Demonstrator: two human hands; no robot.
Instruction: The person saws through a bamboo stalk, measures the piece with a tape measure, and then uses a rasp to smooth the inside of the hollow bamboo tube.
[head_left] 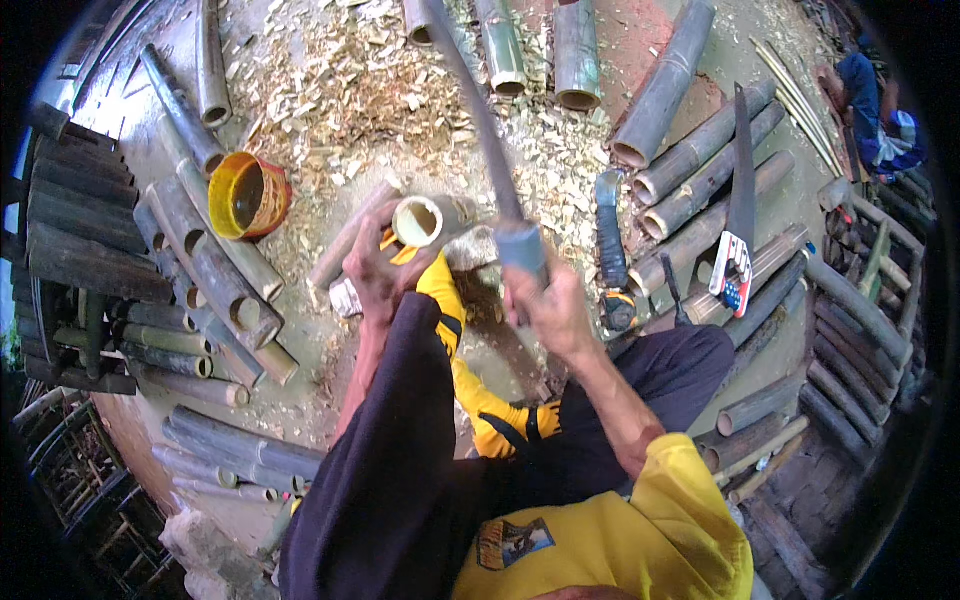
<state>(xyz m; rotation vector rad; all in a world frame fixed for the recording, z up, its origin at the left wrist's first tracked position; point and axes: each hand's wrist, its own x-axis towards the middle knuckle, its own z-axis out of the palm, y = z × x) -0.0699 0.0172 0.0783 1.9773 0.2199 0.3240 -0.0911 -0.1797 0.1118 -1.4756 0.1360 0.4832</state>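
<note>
In my right hand is the grey-blue handle of a machete, its long dark blade slanting up and away to the left. My left hand grips a short bamboo piece by its near, open end, which faces me and shows a pale cut rim. Some of the left fingers are hidden. The blade is raised beyond the bamboo and does not appear to touch it. Just below the bamboo is my foot in a yellow and black sock. A brownish round length lies beside my left hand.
Wood chips cover the floor ahead. At left stand a yellow tub and notched bamboo lengths. To the right lie a black-wrapped tool, a tape measure, a saw and bamboo tubes. A person sits far right.
</note>
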